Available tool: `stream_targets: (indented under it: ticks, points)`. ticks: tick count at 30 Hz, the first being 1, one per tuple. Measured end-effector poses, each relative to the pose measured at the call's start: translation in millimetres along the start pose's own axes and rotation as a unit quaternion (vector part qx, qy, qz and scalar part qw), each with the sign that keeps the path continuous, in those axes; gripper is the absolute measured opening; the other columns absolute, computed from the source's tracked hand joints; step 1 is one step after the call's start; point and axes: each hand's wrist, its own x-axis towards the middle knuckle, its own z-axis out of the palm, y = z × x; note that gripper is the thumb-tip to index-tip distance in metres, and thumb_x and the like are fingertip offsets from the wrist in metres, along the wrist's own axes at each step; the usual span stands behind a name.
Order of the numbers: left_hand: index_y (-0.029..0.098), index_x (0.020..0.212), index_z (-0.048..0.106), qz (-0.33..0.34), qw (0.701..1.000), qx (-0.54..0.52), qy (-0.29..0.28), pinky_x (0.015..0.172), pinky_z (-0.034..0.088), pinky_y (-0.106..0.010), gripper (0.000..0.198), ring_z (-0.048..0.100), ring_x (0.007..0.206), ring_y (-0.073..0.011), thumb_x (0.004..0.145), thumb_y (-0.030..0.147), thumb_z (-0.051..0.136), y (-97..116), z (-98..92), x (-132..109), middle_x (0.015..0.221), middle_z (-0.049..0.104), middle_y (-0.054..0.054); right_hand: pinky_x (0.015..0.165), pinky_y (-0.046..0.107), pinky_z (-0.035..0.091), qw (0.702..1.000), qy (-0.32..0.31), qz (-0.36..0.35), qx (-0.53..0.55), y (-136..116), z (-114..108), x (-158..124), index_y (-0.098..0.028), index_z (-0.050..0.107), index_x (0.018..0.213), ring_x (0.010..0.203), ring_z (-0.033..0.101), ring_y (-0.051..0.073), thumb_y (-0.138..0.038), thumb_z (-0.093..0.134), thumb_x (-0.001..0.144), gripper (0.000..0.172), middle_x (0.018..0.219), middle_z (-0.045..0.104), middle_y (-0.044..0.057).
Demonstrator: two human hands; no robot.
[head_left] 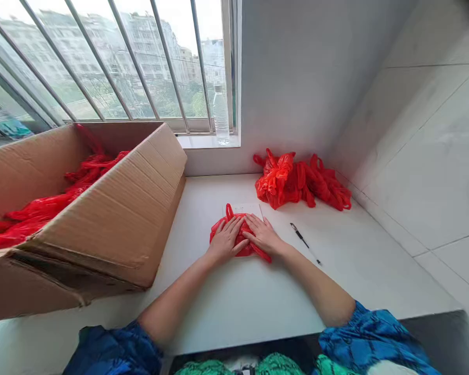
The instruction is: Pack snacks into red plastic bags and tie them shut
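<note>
A red plastic bag (pixel 240 238) lies bunched on the white tabletop, partly hidden by my hands. Flat on its left side rests my left hand (pixel 227 238), fingers stretched out. My right hand (pixel 262 235) presses on its right side, also with fingers extended. One loop of the bag sticks up beyond my fingertips, and another strip pokes out below my right hand. Under the bag's far edge shows a white sheet of paper (pixel 254 209) with faint marks. A black and clear pen (pixel 305 242) lies to the right of my right hand.
A large open cardboard box (pixel 117 208) with red plastic bags (pixel 62 200) inside stands at the left. More bunched red bags (pixel 297 179) lie by the back wall. On the sill of the barred window stands a clear bottle (pixel 221 117). A tiled wall (pixel 433 172) bounds the right side.
</note>
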Motion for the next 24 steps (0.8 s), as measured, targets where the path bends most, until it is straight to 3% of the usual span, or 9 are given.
stream_targets:
  ticks: [3,7,10,13,16,21,24]
  points:
    - [0.019,0.157,0.028,0.002,1.000,-0.006,0.009,0.124,0.016,-0.051,0.069,0.030,0.149,-0.0278,0.099,0.052,0.046,3,-0.8,-3,0.160,0.035,-0.011,0.124,0.054,0.002,1.000,0.021,-0.005,0.004,1,7,-2,-0.022,0.023,0.159,0.154,0.012,0.022,-0.059,0.025,0.102,0.068,0.166,0.020,0.004]
    - [0.021,0.146,0.046,0.001,0.999,0.002,0.043,0.119,0.028,-0.048,0.063,0.043,0.140,-0.0282,0.093,0.052,0.058,13,-14.0,-13,0.151,0.049,-0.011,0.121,0.054,0.022,0.993,0.098,-0.051,0.041,4,7,-6,-0.024,0.049,0.146,0.144,0.038,0.026,-0.057,0.034,0.101,0.058,0.154,0.047,0.008]
    - [0.021,0.116,0.065,-0.009,0.997,0.053,0.050,0.103,0.043,-0.043,0.039,0.061,0.115,-0.0274,0.089,0.049,0.066,26,-33.9,-22,0.122,0.068,-0.009,0.109,0.046,0.042,0.976,0.171,-0.092,0.097,7,-1,-8,-0.025,0.065,0.125,0.124,0.058,0.025,-0.052,0.037,0.102,0.046,0.131,0.066,0.008]
    - [0.020,0.094,0.065,-0.014,0.996,0.092,0.014,0.075,0.048,-0.032,0.021,0.066,0.087,-0.0214,0.092,0.041,0.063,43,-68.7,-33,0.095,0.072,-0.005,0.099,0.043,0.048,0.959,0.237,-0.091,0.130,6,-10,-12,-0.025,0.069,0.115,0.114,0.064,0.025,-0.048,0.041,0.101,0.039,0.117,0.072,0.006]
    - [0.021,0.090,0.061,-0.021,0.997,0.071,0.032,0.060,0.040,-0.026,0.021,0.062,0.071,-0.0156,0.096,0.040,0.056,63,-129.1,-50,0.084,0.070,0.000,0.093,0.042,0.051,0.951,0.256,-0.076,0.156,1,-10,-17,-0.025,0.070,0.108,0.105,0.068,0.025,-0.047,0.042,0.101,0.036,0.110,0.073,0.006]
    - [0.021,0.090,0.062,-0.071,0.988,0.011,0.135,0.056,0.041,-0.020,0.025,0.054,0.058,-0.0091,0.096,0.044,0.055,87,-271.2,-95,0.069,0.063,0.005,0.087,0.038,0.055,0.955,0.224,-0.088,0.174,-5,6,-18,-0.024,0.070,0.103,0.100,0.068,0.025,-0.045,0.043,0.101,0.034,0.106,0.073,0.008]
    - [0.021,0.094,0.069,-0.129,0.953,0.070,0.265,0.049,0.038,-0.016,0.035,0.053,0.056,-0.0073,0.093,0.052,0.054,80,-349.2,-121,0.072,0.065,0.006,0.095,0.040,0.053,0.960,0.211,-0.095,0.157,-5,18,-13,-0.025,0.068,0.110,0.112,0.064,0.025,-0.045,0.043,0.101,0.033,0.115,0.070,0.008]
